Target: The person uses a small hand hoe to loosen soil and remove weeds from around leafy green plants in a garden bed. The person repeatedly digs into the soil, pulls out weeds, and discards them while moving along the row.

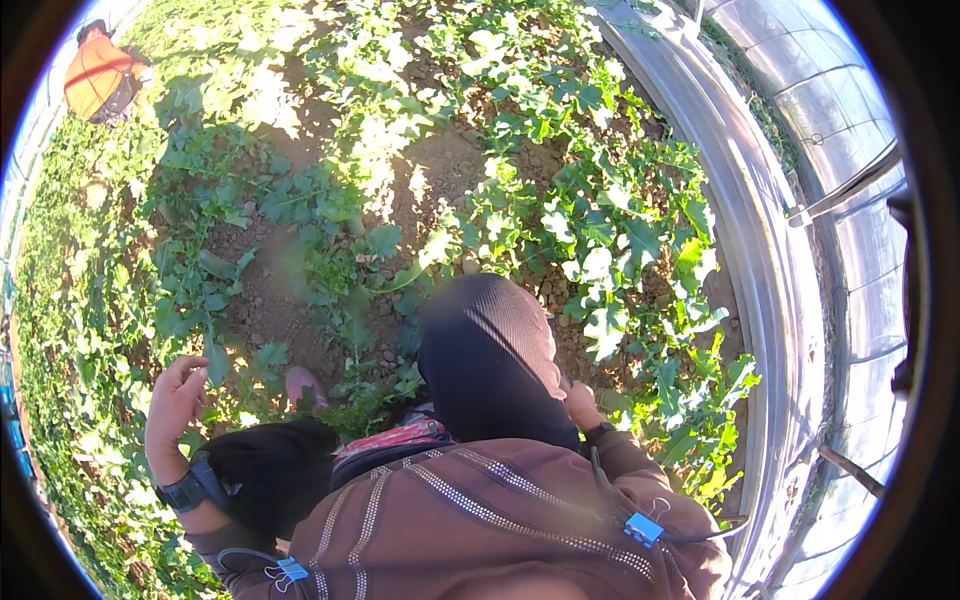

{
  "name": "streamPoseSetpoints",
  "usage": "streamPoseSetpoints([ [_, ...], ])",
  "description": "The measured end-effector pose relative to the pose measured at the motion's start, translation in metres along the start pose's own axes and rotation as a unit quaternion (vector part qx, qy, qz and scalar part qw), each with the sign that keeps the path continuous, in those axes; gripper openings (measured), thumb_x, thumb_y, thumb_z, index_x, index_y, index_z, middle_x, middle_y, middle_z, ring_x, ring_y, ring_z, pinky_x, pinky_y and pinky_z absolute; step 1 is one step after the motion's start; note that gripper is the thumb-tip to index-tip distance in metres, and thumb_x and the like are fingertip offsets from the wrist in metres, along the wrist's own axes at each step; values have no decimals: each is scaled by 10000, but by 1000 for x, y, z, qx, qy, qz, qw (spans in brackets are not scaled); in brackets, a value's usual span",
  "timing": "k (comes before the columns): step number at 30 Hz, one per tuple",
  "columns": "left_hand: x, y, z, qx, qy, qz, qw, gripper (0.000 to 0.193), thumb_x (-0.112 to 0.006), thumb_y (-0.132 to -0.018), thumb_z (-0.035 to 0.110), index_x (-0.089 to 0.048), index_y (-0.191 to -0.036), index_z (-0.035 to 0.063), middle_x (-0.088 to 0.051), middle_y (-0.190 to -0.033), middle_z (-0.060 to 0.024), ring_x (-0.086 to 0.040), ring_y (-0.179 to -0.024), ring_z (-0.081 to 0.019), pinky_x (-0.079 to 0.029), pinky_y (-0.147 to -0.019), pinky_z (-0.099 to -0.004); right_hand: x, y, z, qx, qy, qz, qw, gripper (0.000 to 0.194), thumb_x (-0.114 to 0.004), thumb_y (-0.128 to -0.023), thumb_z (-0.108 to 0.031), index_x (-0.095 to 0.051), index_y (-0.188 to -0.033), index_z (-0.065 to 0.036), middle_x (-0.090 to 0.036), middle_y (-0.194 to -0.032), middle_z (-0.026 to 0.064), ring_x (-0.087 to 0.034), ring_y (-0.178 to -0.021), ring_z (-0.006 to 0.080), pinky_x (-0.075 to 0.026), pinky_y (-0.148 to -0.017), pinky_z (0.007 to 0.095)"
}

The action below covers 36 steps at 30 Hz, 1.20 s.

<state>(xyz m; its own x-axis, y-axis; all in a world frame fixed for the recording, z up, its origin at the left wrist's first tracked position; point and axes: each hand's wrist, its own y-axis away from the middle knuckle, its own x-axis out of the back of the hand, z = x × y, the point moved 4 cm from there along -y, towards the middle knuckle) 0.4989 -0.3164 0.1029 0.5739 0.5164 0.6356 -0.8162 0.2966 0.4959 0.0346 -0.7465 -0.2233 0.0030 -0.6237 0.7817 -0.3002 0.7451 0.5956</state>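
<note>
My left hand [178, 401] hovers at the left above leafy green plants, its fingers loosely bent and nothing visible in it. Beside my bent right knee [487, 352], in dark ribbed trousers, is my right hand [583, 405]. The knee hides part of its fingers, so whether it holds something cannot be told. Lobed-leaf vegetable plants [600, 247] grow close to that hand. Between my left hand and the knee, a pinkish shoe [305, 388] rests on brown soil [262, 307]. A pale green root [217, 264] shows among shaded leaves.
Along the right runs a pale plastic-sheet edge [757, 247], with a clear film greenhouse wall [862, 285] beyond it. Another person in orange [101, 79] is among the plants at the far upper left. Blue binder clips [643, 529] hold cables on my brown top [465, 517].
</note>
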Motion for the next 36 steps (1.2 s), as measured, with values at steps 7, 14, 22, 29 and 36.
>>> streamPoseSetpoints([
  [7, 0, 25, 13, -23, 14, 19, 999, 245, -529, -897, 162, -578, -1078, 3, -529, -592, -10, -456, -436, -72, -364, -409, -225, 7, -27, 9, -35, -67, 34, 997, 654, -440, -865, -548, -647, -951, 66, -638, -922, 279, -627, -880, 425, -487, -780, 470],
  [14, 2, 41, 15, -70, 5, 11, 997, 248, -533, -886, 173, -593, -1069, 17, -526, -606, -13, -491, -488, -84, -396, -433, -243, 23, -32, 46, 7, -21, 68, 997, 640, -494, -850, -528, -650, -915, 89, -645, -910, 284, -645, -835, 420, -493, -714, 469],
  [22, -1, 41, 18, -48, 4, 0, 999, 253, -544, -877, 182, -591, -1060, 13, -531, -620, -18, -504, -522, -87, -421, -457, -242, 67, 21, 29, 28, -47, 50, 997, 688, -475, -859, -550, -631, -985, 108, -630, -960, 302, -609, -943, 428, -461, -825, 448],
  [29, -7, 16, 30, -28, -19, 12, 999, 235, -567, -844, 166, -618, -1004, 2, -548, -606, -43, -532, -544, -112, -429, -500, -278, 173, -58, -67, 212, -181, 164, 946, 470, -534, -884, -472, -524, -782, -14, -470, -554, 40, -464, -435, 145, -363, -388, 310],
  [36, -23, -22, 52, -36, -81, -12, 996, 230, -582, -828, 155, -612, -1009, 18, -562, -600, -121, -540, -522, -208, -424, -525, -325, 200, -291, -223, 336, 14, 279, 899, 551, -493, -905, -442, -590, -721, 68, -594, -623, 182, -612, -541, 246, -451, -446, 388],
])
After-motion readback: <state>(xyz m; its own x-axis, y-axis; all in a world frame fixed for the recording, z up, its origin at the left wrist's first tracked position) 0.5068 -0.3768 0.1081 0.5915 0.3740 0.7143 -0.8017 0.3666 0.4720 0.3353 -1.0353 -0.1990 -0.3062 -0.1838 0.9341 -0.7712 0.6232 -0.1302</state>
